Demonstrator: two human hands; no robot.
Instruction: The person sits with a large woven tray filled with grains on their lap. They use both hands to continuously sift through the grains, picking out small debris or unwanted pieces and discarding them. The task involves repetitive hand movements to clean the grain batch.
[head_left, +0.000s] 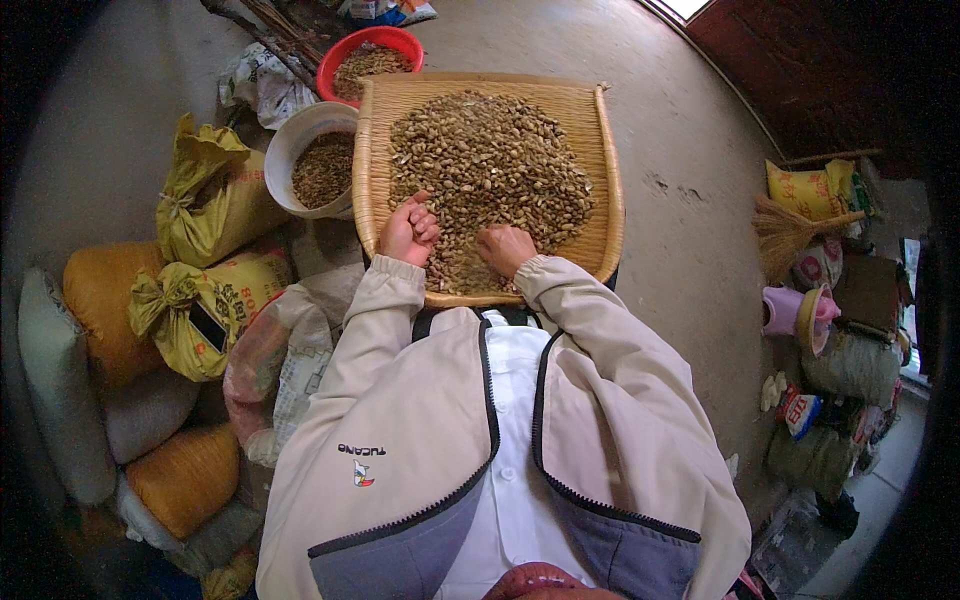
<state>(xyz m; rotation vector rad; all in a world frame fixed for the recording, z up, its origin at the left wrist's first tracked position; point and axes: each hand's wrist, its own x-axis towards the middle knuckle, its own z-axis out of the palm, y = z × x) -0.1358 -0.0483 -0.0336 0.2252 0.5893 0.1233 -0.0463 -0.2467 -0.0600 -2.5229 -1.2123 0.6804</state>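
A woven wicker winnowing basket (611, 202) lies before me, holding a wide heap of small brown pods or nuts (487, 150). My left hand (410, 229) is over the heap's near left part, its fingers curled in and the index finger partly extended; whether anything is inside the curl is hidden. To its right, my right hand (508, 247) reaches down at the near edge of the heap with bent fingertips touching or just above the pods. What those fingertips pinch, if anything, cannot be seen. Between both hands the layer is thinner and shows finer bits.
Left of the basket stand a white bucket (281, 176) and a red basin (326, 71), both with brown matter inside. Yellow sacks (225, 202) are piled at left, a phone (207, 327) on one. At right are a straw broom (780, 232) and a lilac plastic container (780, 309).
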